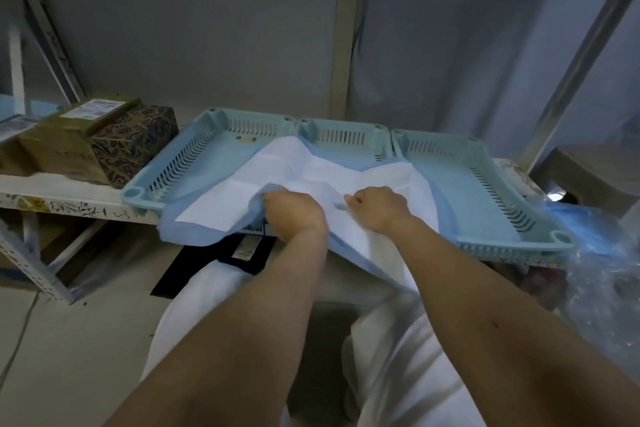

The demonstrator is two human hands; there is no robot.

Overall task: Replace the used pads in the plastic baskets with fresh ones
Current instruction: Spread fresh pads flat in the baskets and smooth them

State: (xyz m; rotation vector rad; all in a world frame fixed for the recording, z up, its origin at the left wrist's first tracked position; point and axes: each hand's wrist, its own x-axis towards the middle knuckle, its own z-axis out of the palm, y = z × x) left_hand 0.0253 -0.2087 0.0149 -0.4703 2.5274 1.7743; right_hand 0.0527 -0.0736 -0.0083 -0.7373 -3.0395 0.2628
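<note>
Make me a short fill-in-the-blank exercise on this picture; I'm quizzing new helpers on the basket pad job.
1. On the shelf stand ____ pale blue baskets side by side.
2. The pad is white with a ____ border.
3. The left hand and right hand ____ grip the pad.
4. The patterned box stands to the ____ of the baskets.

Missing words: three; blue; both; left
</note>
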